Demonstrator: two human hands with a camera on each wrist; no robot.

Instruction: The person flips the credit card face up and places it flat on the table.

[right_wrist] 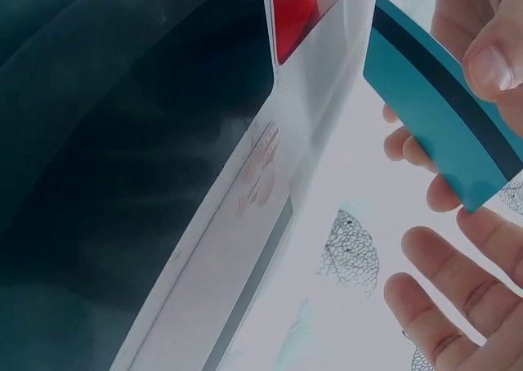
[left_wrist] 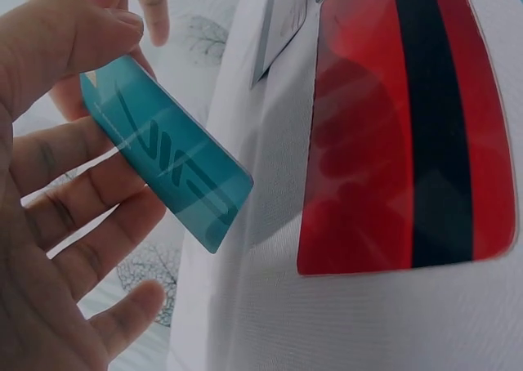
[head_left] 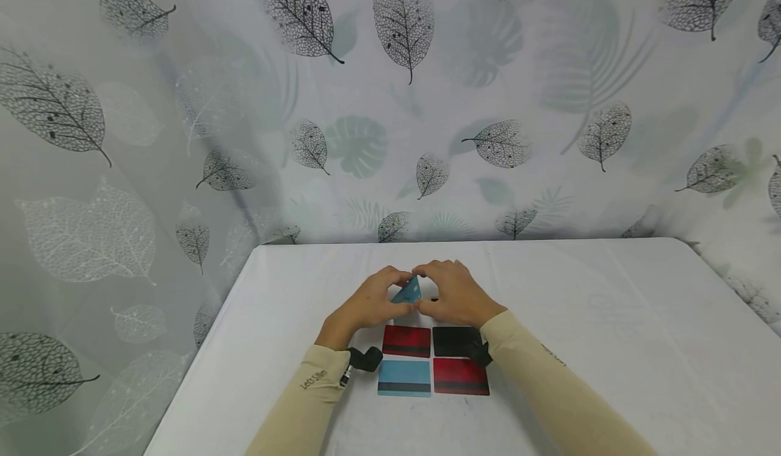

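Raised above the table, a teal card (head_left: 407,292) is held between both hands. Thumb and fingers of my left hand (head_left: 366,303) hold it by its edges; the left wrist view shows dark lettering on this face of the card (left_wrist: 172,154). My right hand (head_left: 454,297) grips its other side, the thumb overlapping the card (right_wrist: 441,85) in the right wrist view, where a dark stripe crosses it. The other fingers of both hands are spread. Just nearer the body lie a red card (head_left: 407,341) and a black card (head_left: 451,339).
A second row holds a light blue card (head_left: 404,373) and another red card (head_left: 462,375), both striped. A white card with a grey stripe (right_wrist: 237,306) lies beyond the black one. The white table (head_left: 610,320) ends at a leaf-patterned curtain (head_left: 549,192).
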